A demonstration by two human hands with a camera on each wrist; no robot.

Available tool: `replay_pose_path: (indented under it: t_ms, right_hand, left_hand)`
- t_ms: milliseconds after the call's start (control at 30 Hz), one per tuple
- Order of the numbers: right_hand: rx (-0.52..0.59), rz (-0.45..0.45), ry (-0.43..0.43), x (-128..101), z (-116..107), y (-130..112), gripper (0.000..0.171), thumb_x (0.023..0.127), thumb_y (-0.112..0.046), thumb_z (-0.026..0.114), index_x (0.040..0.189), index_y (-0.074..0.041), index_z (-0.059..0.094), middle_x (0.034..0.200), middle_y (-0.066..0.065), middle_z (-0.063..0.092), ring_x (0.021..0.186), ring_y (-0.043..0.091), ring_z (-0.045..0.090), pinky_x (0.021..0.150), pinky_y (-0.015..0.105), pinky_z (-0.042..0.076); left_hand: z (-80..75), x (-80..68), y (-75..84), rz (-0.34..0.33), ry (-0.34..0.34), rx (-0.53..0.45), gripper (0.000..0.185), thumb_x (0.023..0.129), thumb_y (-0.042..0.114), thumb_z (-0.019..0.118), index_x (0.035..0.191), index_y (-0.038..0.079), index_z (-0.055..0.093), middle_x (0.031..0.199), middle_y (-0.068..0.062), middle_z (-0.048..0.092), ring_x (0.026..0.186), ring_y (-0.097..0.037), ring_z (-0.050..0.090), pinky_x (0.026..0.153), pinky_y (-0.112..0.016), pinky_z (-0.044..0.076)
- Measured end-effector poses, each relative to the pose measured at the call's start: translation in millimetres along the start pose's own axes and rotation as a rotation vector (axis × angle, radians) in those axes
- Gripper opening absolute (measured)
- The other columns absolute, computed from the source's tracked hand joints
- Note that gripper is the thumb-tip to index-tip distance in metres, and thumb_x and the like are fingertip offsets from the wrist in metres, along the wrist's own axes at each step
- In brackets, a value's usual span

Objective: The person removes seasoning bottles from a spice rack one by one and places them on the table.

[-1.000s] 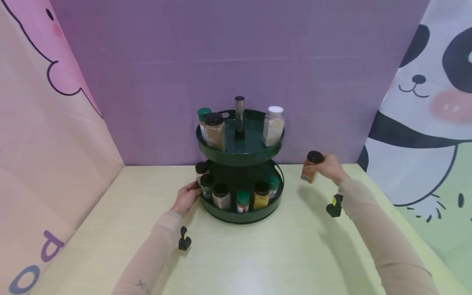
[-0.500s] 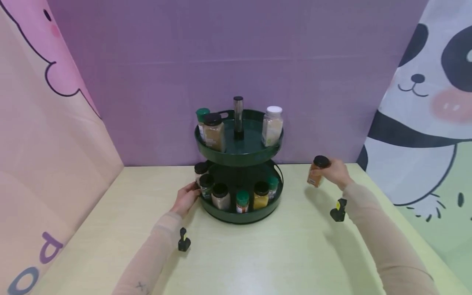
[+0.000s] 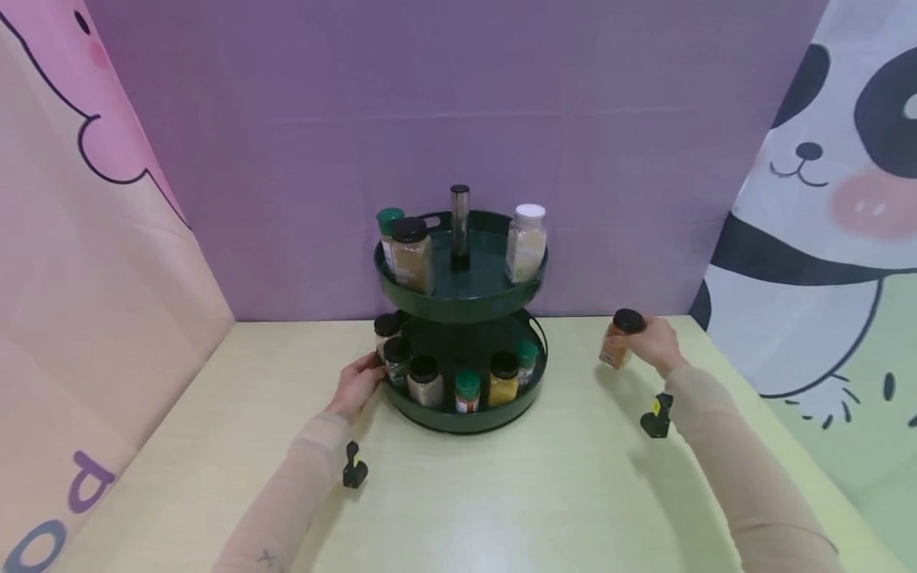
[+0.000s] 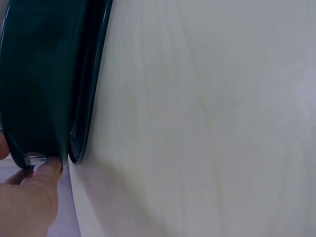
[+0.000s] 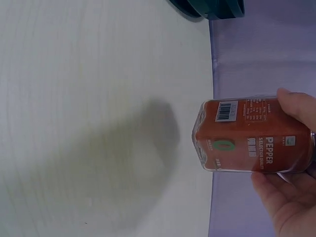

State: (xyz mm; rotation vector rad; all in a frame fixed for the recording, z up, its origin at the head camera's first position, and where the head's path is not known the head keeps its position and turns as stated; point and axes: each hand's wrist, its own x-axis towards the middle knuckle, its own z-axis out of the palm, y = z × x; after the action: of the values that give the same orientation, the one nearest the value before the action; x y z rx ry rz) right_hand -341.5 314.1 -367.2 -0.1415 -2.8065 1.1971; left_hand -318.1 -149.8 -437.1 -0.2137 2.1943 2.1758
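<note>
A dark green two-tier spice rack stands on the table in the head view. At the left edge of its lower tray, my left hand grips the rim. In the left wrist view, fingertips curl at a slot in the green wall. Right of the rack, my right hand holds a pepper jar by its upper part, lifted above the table. That jar has a black lid, orange-red powder and, in the right wrist view, a label reading PEPPER.
The upper tray holds a white-lidded jar, a black-lidded brown jar and a green-lidded jar. Several jars line the lower tray, among them a yellow one. A metal post rises from the top. A purple backdrop hangs behind.
My right hand has moved right and slightly toward me, lowering the pepper jar a little. The left hand stays at the rack's rim, and the rack's jars keep their places.
</note>
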Motion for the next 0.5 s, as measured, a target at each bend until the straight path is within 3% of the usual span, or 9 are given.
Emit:
replay_pose_path:
  t_ms: [167, 500]
  right_hand:
    - [-0.052, 0.026, 0.021, -1.2, -1.0, 6.7, 0.060, 0.075, -0.031, 0.073, 0.117, 0.008, 0.053, 0.121, 0.031, 0.052, 0.111, 0.042, 0.048, 0.095, 0.054, 0.037]
    - [-0.041, 0.048, -0.004, -1.2, 3.1, 11.0, 0.061, 0.076, -0.030, 0.072, 0.120, 0.009, 0.051, 0.124, 0.031, 0.050, 0.115, 0.043, 0.046, 0.099, 0.054, 0.035]
  left_hand:
    - [2.0, 1.7, 0.4, 0.003, 0.000, -0.002, 0.054, 0.087, -0.001, 0.045, 0.139, -0.008, 0.029, 0.145, -0.024, 0.030, 0.131, -0.031, 0.033, 0.108, -0.039, 0.032]
    - [-0.4, 0.9, -1.3, -0.006, 0.012, -0.001, 0.054, 0.087, -0.001, 0.045, 0.139, -0.009, 0.028, 0.145, -0.024, 0.030, 0.132, -0.031, 0.032, 0.108, -0.038, 0.032]
